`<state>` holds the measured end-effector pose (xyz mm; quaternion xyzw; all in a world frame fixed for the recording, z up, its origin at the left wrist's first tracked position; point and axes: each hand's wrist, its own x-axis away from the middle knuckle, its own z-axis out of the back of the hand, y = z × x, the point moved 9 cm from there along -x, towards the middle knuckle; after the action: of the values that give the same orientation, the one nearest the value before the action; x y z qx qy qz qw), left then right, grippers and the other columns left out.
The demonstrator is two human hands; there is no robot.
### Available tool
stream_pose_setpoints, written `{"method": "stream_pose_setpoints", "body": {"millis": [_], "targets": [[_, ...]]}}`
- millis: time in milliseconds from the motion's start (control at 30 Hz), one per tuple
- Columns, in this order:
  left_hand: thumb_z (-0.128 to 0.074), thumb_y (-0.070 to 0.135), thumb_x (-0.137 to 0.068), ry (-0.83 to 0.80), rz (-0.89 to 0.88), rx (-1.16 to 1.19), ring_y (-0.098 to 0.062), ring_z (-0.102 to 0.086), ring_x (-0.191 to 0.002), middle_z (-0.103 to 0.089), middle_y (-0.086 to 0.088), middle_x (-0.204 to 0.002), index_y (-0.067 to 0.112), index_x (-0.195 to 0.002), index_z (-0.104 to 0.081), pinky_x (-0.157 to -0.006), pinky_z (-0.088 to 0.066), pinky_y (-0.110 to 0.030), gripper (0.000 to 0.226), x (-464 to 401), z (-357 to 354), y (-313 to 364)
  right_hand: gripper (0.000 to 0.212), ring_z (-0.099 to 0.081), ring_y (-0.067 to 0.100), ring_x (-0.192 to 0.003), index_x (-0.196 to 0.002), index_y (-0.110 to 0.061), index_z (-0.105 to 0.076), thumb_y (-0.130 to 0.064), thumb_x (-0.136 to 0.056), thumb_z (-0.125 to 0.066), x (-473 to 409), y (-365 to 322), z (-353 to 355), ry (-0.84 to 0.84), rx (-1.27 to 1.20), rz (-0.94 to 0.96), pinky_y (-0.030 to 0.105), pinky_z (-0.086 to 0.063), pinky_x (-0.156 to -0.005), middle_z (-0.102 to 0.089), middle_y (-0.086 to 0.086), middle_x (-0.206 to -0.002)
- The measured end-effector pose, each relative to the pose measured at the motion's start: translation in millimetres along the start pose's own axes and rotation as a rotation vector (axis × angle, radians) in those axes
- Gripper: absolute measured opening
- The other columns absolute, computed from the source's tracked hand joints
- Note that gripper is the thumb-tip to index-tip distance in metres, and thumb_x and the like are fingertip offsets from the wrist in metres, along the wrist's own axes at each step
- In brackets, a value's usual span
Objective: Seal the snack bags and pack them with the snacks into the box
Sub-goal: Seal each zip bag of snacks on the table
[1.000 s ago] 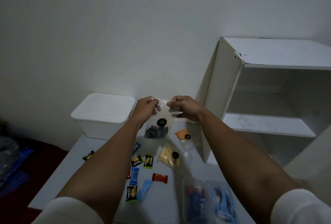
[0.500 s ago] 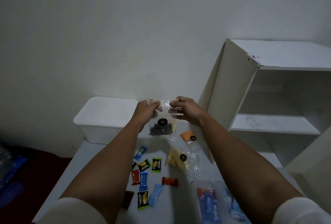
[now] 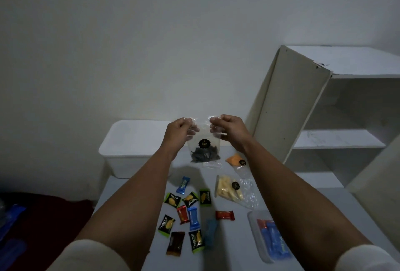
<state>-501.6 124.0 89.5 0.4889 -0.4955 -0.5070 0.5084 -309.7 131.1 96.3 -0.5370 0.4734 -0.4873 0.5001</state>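
Note:
A clear snack bag (image 3: 204, 150) with dark pieces and a black round sticker hangs in the air above the table. My left hand (image 3: 178, 129) pinches its top left corner and my right hand (image 3: 228, 126) pinches its top right corner. On the table below lie a bag of orange snacks (image 3: 234, 160) and a bag of pale yellow snacks (image 3: 229, 189). Several small wrapped snacks (image 3: 190, 212) in green, blue, red and brown are scattered nearer me. A white lidded box (image 3: 129, 147) stands at the table's far left.
A clear plastic container (image 3: 258, 238) holding blue and red packets sits at the table's near right. A white open shelf unit (image 3: 337, 119) stands to the right against the wall. Dark red fabric and blue items lie left of the white table (image 3: 238, 257).
My hands have moved slightly apart along the bag's top edge, stretching it wider. The view has tilted up a little, showing more of the table.

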Motion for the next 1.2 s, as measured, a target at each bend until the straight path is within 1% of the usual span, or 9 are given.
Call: {"method": "stream_pose_setpoints", "body": {"millis": [100, 233, 433, 567, 733, 800, 933, 1067, 1200], "targets": [[-0.049, 0.027, -0.107, -0.032, -0.043, -0.045, -0.015, -0.064, -0.079, -0.076, -0.005, -0.085, 0.012, -0.085, -0.066, -0.087, -0.056, -0.035, 0.032, 2.2, 8.6, 1.8, 0.01, -0.073, 0.018, -0.082, -0.092, -0.012, -0.072, -0.021, -0.09, -0.076, 4.7, 0.5, -17.5, -0.003, 0.044, 0.006, 0.034, -0.058, -0.08, -0.074, 0.006, -0.085], [-0.056, 0.028, -0.104, -0.093, -0.007, 0.024, -0.015, -0.065, -0.079, -0.08, -0.007, -0.091, 0.012, -0.093, -0.07, -0.088, -0.056, -0.035, 0.023, 6.7, 14.9, 1.6, 0.01, -0.069, 0.014, -0.076, -0.094, -0.01, -0.071, -0.019, -0.092, -0.075, 9.7, 1.4, -24.0, 0.055, 0.068, 0.041, 0.033, -0.059, -0.079, -0.069, 0.003, -0.079], [-0.062, 0.023, -0.1, -0.128, -0.028, 0.025, -0.016, -0.065, -0.082, -0.08, -0.004, -0.095, 0.016, -0.094, -0.073, -0.093, -0.057, -0.04, 0.014, 8.3, 19.5, 3.5, 0.014, -0.071, 0.018, -0.082, -0.093, -0.01, -0.074, -0.022, -0.088, -0.078, 14.9, -0.3, -33.5, 0.049, 0.062, 0.003, 0.036, -0.059, -0.082, -0.073, 0.006, -0.083], [-0.059, 0.023, -0.102, -0.159, -0.052, -0.03, -0.014, -0.064, -0.081, -0.079, -0.004, -0.094, 0.015, -0.094, -0.072, -0.092, -0.057, -0.04, 0.017, 5.6, 21.2, 6.5, 0.016, -0.071, 0.018, -0.085, -0.097, -0.009, -0.076, -0.023, -0.089, -0.078, 14.2, -2.4, -38.8, 0.024, 0.111, -0.006, 0.034, -0.058, -0.08, -0.076, 0.005, -0.086], [-0.061, 0.026, -0.101, -0.17, -0.027, -0.011, -0.013, -0.065, -0.08, -0.08, -0.004, -0.094, 0.008, -0.104, -0.072, -0.09, -0.058, -0.038, 0.021, 7.4, 19.3, 9.0, 0.013, -0.068, 0.015, -0.082, -0.097, -0.008, -0.074, -0.02, -0.094, -0.072, 12.6, -10.0, -44.6, 0.005, 0.221, 0.015, 0.032, -0.058, -0.079, -0.072, 0.005, -0.086], [-0.063, 0.026, -0.1, -0.163, -0.018, 0.014, -0.013, -0.065, -0.079, -0.08, -0.004, -0.092, 0.01, -0.103, -0.072, -0.09, -0.058, -0.038, 0.019, 7.6, 19.3, 9.1, 0.01, -0.067, 0.015, -0.081, -0.094, -0.01, -0.074, -0.02, -0.095, -0.071, 12.3, -13.7, -45.7, -0.001, 0.241, 0.026, 0.034, -0.059, -0.082, -0.071, 0.004, -0.085], [-0.065, 0.022, -0.098, -0.129, -0.057, 0.006, -0.014, -0.066, -0.08, -0.077, -0.004, -0.085, 0.01, -0.095, -0.073, -0.092, -0.058, -0.04, 0.015, 2.8, 23.5, 14.2, 0.018, -0.069, 0.012, -0.08, -0.097, -0.007, -0.075, -0.024, -0.091, -0.075, 12.7, -19.3, -46.7, 0.018, 0.243, 0.033, 0.037, -0.058, -0.088, -0.074, 0.002, -0.083], [-0.065, 0.024, -0.098, -0.125, -0.092, -0.04, -0.015, -0.068, -0.079, -0.078, -0.005, -0.086, 0.012, -0.094, -0.073, -0.088, -0.059, -0.038, 0.015, 1.8, 23.8, 22.0, 0.012, -0.069, 0.011, -0.079, -0.09, -0.014, -0.076, -0.026, -0.091, -0.075, 13.7, -22.9, -50.8, 0.019, 0.271, 0.054, 0.034, -0.058, -0.083, -0.074, -0.001, -0.08], [-0.054, 0.021, -0.101, -0.115, -0.063, -0.027, -0.018, -0.069, -0.079, -0.077, -0.011, -0.09, 0.01, -0.091, -0.068, -0.086, -0.058, -0.038, 0.02, 4.9, 23.0, 21.7, 0.015, -0.062, 0.012, -0.072, -0.079, -0.014, -0.066, -0.017, -0.091, -0.075, 11.1, -24.0, -53.7, 0.01, 0.18, 0.066, 0.037, -0.056, -0.083, -0.065, -0.001, -0.073]]}}
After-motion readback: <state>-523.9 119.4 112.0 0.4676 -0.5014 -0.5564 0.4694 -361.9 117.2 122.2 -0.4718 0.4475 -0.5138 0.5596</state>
